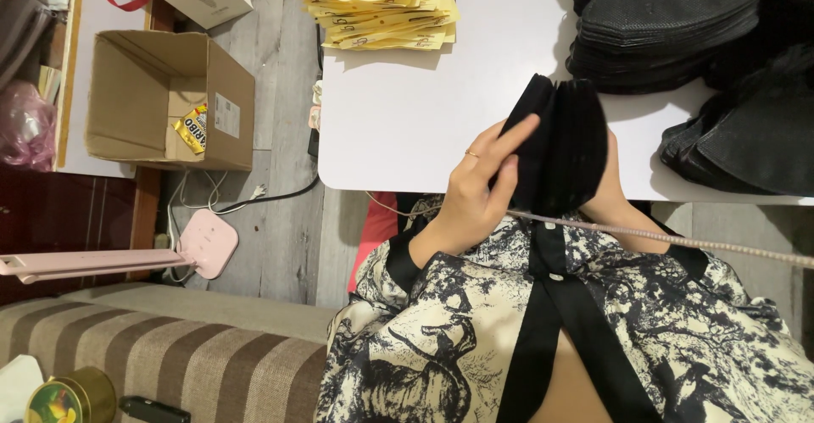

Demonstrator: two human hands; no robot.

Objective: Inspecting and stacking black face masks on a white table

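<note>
Left hand (479,187) and right hand (612,187) clamp a bundle of black masks (560,143) at the near edge of the white table (407,126); squeezing evenly would likely keep edges aligned.

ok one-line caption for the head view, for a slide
Both hands, left hand in front, hold a small stack of black masks at the edge of a white table.

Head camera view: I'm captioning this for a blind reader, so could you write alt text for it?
A person's left hand and right hand hold a small stack of black fabric pieces at the edge of a white table. More black pieces and yellow packets are piled on the table; a cardboard box sits on the floor.
</note>
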